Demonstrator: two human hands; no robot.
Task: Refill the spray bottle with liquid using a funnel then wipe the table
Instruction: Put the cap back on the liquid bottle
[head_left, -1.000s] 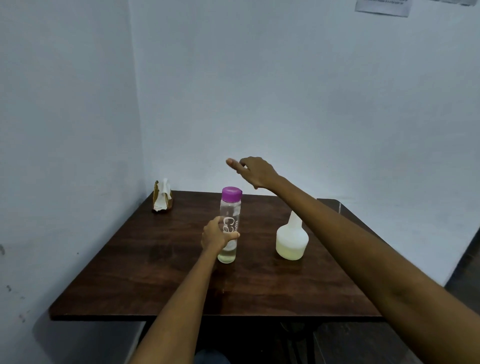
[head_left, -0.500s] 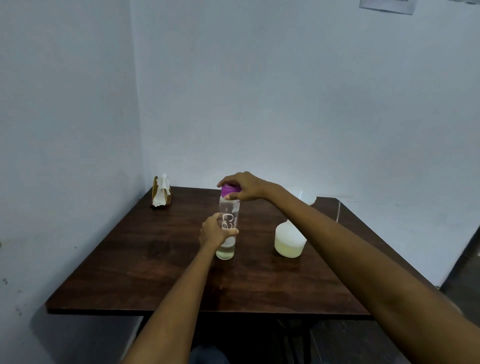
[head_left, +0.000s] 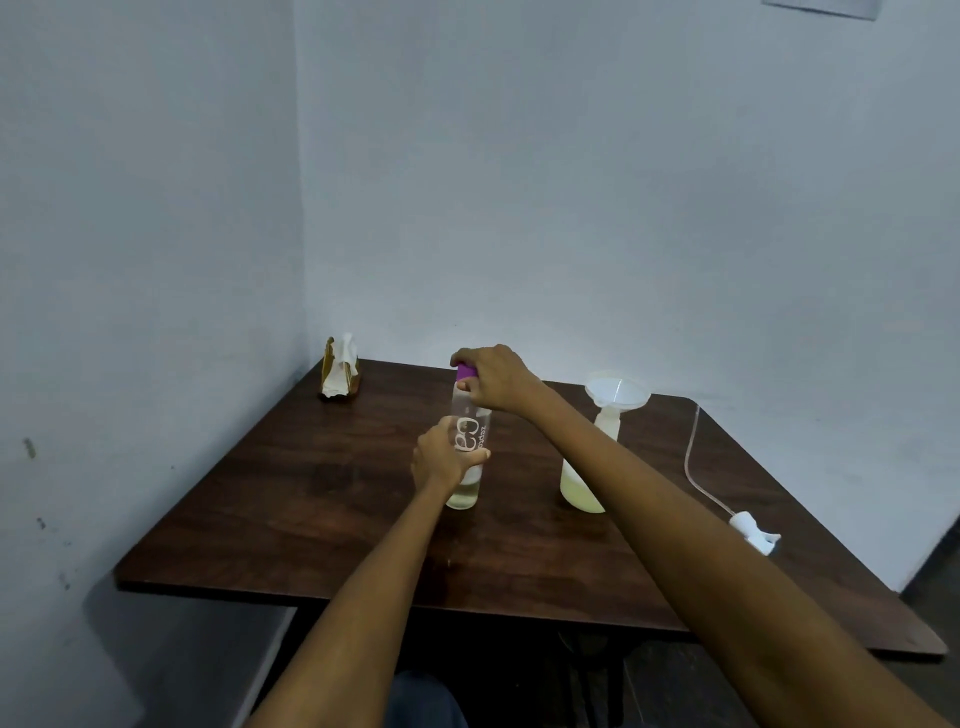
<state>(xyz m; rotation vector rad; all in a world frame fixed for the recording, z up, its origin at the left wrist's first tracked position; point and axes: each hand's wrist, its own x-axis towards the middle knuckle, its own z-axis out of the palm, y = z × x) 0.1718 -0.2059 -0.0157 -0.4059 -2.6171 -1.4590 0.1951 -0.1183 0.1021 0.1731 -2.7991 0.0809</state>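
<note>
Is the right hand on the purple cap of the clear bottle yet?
Touching. The head view shows the right hand curled over the purple cap, fingers wrapped round it, while the left hand grips the clear bottle lower down.

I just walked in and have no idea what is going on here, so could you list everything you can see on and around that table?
clear bottle: one, see-through with white lettering and a little liquid at the bottom, upright near the table's middle
purple cap: one, purple, on top of the clear bottle
spray bottle: one, whitish with pale yellow liquid, right of the clear bottle
funnel: one, white, seated in the spray bottle's neck
spray head: one, white with a thin tube, lying near the table's right edge
tissue holder: one, brown with white tissues, far left corner
table: one, dark brown wood
left hand: grips the clear bottle's body
right hand: grips the purple cap
</note>
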